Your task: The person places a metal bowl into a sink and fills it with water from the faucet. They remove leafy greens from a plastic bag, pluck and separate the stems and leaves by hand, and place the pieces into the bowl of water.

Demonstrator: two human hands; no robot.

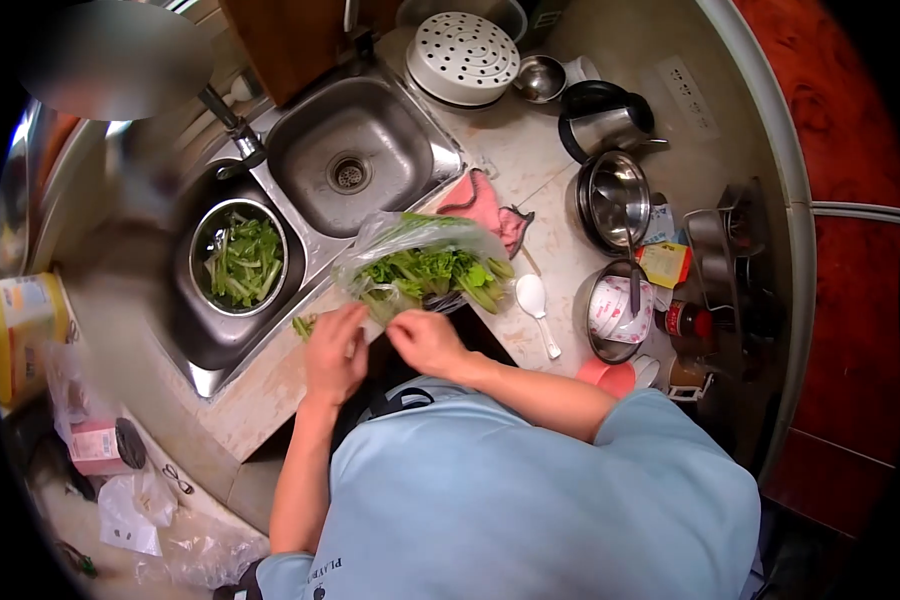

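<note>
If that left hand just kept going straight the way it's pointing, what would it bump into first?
Most likely the near edge of the clear plastic bag of leafy greens, just beyond the left hand; whether they already touch is unclear.

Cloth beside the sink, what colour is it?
The cloth is pink with dark edging; the head view shows it best.

Left hand [337, 352] loosely curled, left forearm [305, 465] extended forward; right hand [430, 342] near it, fingers [402, 326] bent, right forearm [535, 392] bare and angled inward.
</note>
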